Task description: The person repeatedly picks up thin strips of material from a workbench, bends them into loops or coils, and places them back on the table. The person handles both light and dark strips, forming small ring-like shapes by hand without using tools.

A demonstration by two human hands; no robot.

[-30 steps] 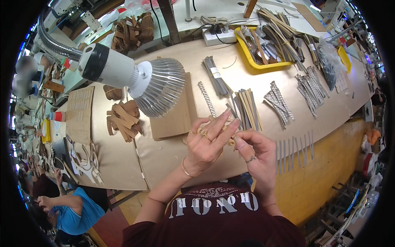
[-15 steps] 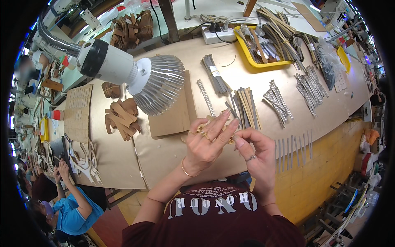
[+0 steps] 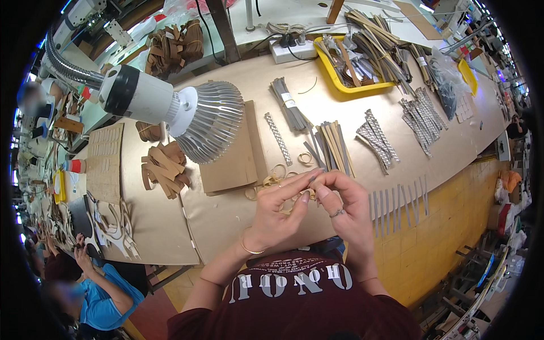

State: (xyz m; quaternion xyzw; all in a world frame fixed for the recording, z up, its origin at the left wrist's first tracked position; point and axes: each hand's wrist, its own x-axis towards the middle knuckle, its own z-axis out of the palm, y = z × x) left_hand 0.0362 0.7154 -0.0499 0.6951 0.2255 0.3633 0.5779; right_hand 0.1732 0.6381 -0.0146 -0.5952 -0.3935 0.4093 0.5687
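My left hand (image 3: 279, 208) and my right hand (image 3: 347, 205) meet over the near middle of the table, fingertips touching. Both are closed in a pinch around a small grey strip (image 3: 312, 178), mostly hidden by the fingers. Thin curled tan strips (image 3: 305, 158) lie beyond and beneath my left hand. Just past the fingertips is a bundle of flat grey and tan strips (image 3: 335, 146). A short braided strip (image 3: 277, 138) and a banded grey bundle (image 3: 290, 105) lie farther off.
A large lamp (image 3: 209, 120) hangs at the left over brown boards (image 3: 229, 178). Braided bundles (image 3: 378, 141) lie at the right, and single grey strips (image 3: 399, 205) line the near edge. A yellow tray (image 3: 348, 88) stands at the back. A co-worker in blue (image 3: 110, 300) is at the left.
My left hand has turned from spread fingers to a pinch at my right fingertips. The curled tan strips show more now. The whole view has shifted slightly.
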